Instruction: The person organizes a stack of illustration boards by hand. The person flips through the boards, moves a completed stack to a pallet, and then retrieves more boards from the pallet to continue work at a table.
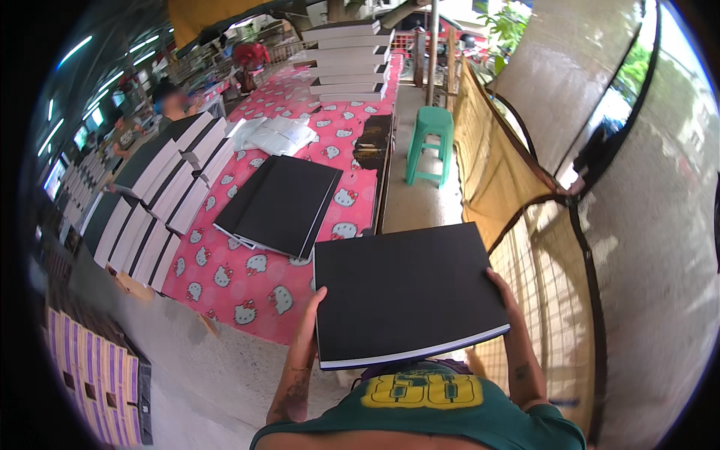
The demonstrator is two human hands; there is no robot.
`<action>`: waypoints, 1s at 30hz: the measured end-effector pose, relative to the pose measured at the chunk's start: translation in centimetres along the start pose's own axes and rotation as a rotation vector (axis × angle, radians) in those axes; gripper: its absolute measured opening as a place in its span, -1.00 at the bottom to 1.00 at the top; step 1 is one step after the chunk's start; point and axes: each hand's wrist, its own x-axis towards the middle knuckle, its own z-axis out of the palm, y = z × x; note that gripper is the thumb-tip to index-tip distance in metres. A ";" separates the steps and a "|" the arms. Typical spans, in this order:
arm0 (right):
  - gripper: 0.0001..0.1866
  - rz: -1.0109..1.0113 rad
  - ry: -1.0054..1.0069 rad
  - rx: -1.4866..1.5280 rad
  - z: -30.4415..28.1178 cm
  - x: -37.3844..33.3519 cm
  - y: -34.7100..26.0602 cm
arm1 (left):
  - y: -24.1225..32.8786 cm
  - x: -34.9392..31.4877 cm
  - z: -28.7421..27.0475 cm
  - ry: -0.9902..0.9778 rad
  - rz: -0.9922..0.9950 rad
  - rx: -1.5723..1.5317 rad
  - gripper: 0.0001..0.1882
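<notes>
A large black book (409,292) with a pale page edge along its near side lies level in front of my body. My left hand (309,319) is closed on its left edge, thumb showing at the top corner of the grip. At the opposite edge my right hand (507,298) grips it too; most fingers of both hands are hidden under or behind the book. Beyond it, on a pink patterned tablecloth (255,289), several black books or covers (289,202) lie overlapping at a slant.
Stacks of thick books (169,180) line the table's left side; another tall stack (346,67) stands at its far end. Clear plastic bags (277,136) lie between them. A green stool (431,142) stands right of the table, beside a tan mesh curtain (499,150). Striped stacked blocks (90,375) sit lower left. Other people are at the far left.
</notes>
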 end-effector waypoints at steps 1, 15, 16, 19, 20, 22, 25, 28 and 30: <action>-0.44 0.040 -0.012 -0.016 -0.7 3.2 -1.3 | 0.0 0.8 2.2 0.046 0.017 -0.046 -0.41; -0.32 0.223 -0.507 -0.324 8.6 41.6 -18.3 | 7.7 21.7 15.6 0.474 0.238 -0.319 -0.47; -0.32 0.137 -0.535 -0.306 9.7 44.5 -18.5 | 8.4 24.2 15.4 0.467 0.277 -0.323 -0.47; -0.26 0.216 -0.699 -0.264 13.6 54.5 -21.1 | 11.5 31.2 15.0 0.489 0.362 -0.321 -0.48; -0.22 0.258 -0.712 -0.262 15.5 57.2 -22.3 | 12.7 33.5 15.1 0.504 0.369 -0.318 -0.49; -0.13 0.340 -0.725 -0.256 18.9 61.8 -24.9 | 14.6 38.5 14.7 0.546 0.386 -0.290 -0.50; 0.00 0.239 -0.919 -0.304 24.2 70.3 -27.4 | 17.5 44.9 12.9 0.604 0.506 -0.246 -0.46; 0.09 0.129 -1.066 -0.374 28.9 78.4 -29.9 | 18.6 51.2 11.9 0.613 0.717 -0.264 -0.34; 0.10 0.052 -1.204 -0.440 31.9 84.4 -31.2 | 19.9 55.0 10.4 0.636 0.885 -0.181 -0.26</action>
